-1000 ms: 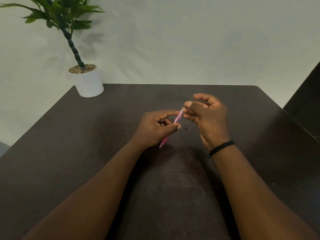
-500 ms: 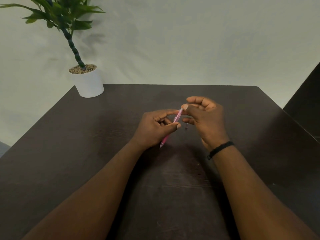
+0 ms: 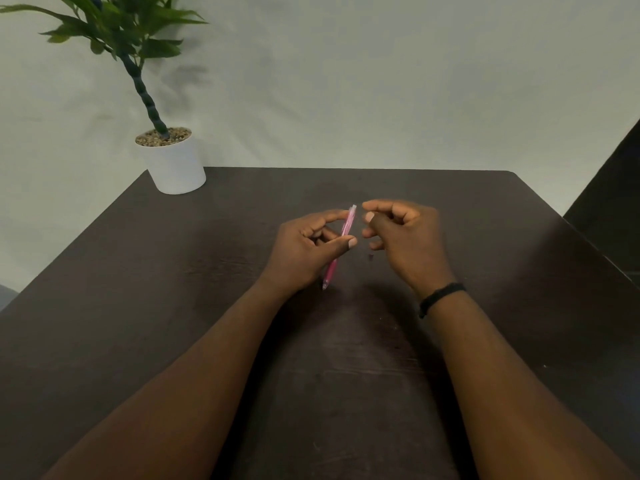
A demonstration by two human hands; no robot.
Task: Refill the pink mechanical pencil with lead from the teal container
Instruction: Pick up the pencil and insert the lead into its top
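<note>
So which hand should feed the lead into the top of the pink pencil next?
Probably the right hand: its fingertips sit beside the pink mechanical pencil's raised top end, while the left hand grips the barrel. Whether it pinches a lead can't be seen.

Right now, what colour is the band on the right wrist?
Black: the band shows plainly in the head view, the only one.

No legible text, label, brand, number or sign was observed in the head view. The translucent pink plastic mechanical pencil (image 3: 341, 244) showed no readable print at this resolution. The plain white cylindrical plant pot (image 3: 175, 164) carried no marking. The thin black wristband (image 3: 441, 296) showed no lettering. The dark brown wood-grain counter (image 3: 173, 271) bore none.
</note>
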